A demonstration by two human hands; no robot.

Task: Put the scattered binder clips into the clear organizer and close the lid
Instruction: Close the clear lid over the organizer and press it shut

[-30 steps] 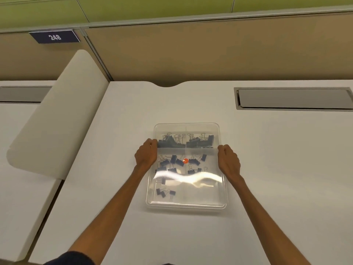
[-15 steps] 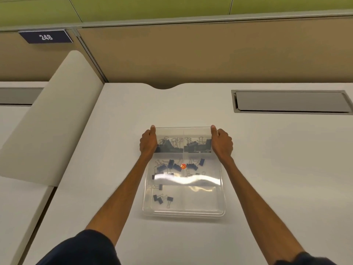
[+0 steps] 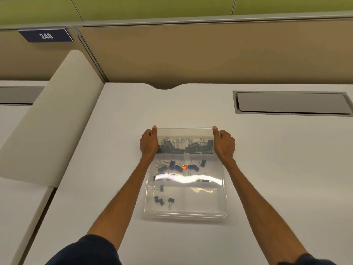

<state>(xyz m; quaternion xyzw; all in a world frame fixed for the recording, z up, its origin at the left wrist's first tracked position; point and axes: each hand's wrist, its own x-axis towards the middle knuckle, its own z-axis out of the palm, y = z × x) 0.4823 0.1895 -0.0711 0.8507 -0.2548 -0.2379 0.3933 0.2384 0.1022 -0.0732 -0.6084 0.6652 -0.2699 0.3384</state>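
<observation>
A broad white desk (image 3: 267, 169) fills the space, backed by a tan fabric partition (image 3: 210, 54) and flanked on the left by a cream, round-topped divider panel (image 3: 53, 127). A grey rectangular cable flap (image 3: 290, 103) is set into the desk far to the right, well apart from the work. The clear plastic rectangular organizer (image 3: 186, 215) sits mid-desk, its long axis running straight away from the person, with bare desk on every side. The transparent lid (image 3: 184, 134) lies over it. The left hand (image 3: 149, 143) and the right hand (image 3: 224, 144) grip the lid's two side edges at the far end, fingers curled under and thumbs laid up at the far corners. Small dark blue binder clips (image 3: 172, 147) with wire handles lie in the compartments, most thickly in the far row. A tiny orange dot (image 3: 184, 167) sits near the middle.
</observation>
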